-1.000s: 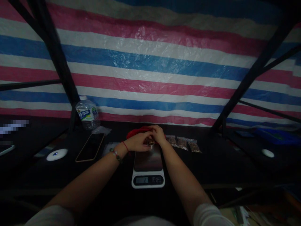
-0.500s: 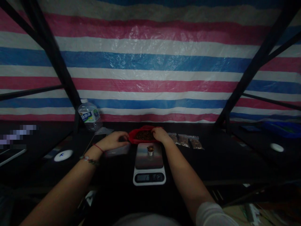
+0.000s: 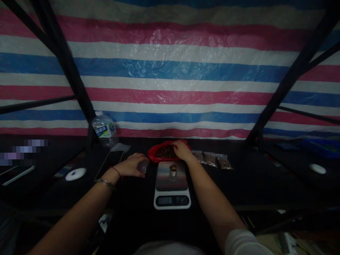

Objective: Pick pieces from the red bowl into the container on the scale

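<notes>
Metal cup (image 3: 173, 173): we see it standing on the plate of the white scale (image 3: 164, 181), with brown pieces (image 3: 173, 166) heaped at its mouth.
Red bag (image 3: 153, 153): it lies open just behind the scale, dark bits inside.
Right hand (image 3: 182, 150): it reaches into the red bag, fingertips hidden from us.
Left hand (image 3: 132, 165): thumb and fingers curve around clear plastic (image 3: 143, 165), left of the scale.
Grip: in this dim light, we cannot tell whether either hand's fingers are closed on anything.
Packets (image 3: 210, 159): three filled ones lie in a row, right of the red bag.
Phone (image 3: 108, 163): it lies beyond the left wrist, near a clear bottle (image 3: 105, 131).
</notes>
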Demonstrator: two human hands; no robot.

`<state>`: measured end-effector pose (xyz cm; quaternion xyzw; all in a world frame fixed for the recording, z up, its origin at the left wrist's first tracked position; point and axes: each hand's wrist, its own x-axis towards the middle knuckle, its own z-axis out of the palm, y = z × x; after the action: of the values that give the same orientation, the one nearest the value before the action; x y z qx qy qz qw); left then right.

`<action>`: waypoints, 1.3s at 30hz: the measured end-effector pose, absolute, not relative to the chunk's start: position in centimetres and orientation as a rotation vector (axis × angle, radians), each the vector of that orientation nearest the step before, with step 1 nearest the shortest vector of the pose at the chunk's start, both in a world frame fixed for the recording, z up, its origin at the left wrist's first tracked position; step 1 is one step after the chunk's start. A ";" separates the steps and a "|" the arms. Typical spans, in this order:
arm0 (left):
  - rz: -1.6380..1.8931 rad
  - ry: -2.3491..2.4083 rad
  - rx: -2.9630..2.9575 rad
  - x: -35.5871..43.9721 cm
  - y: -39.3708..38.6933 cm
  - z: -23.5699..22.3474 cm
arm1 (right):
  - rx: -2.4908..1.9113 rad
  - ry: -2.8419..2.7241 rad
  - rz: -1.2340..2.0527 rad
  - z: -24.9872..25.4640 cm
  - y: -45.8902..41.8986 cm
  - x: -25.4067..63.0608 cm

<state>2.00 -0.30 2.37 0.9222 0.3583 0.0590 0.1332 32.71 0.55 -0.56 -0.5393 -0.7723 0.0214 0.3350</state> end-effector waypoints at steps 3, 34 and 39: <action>0.296 0.967 2.635 1.0 -0.2 3.4 | -1.295 -1.922 0.146 -0.3 0.4 32.4; 0.964 1.042 2.756 12.6 2.1 2.0 | -1.254 -1.844 0.214 0.1 0.2 32.2; 1.106 1.202 2.644 12.0 3.2 1.2 | -1.483 -2.326 0.259 -0.3 0.2 32.4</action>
<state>12.03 3.18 1.15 0.8506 0.3868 0.3558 0.0171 32.39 0.22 -0.31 -0.5262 -0.8250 0.0918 0.1846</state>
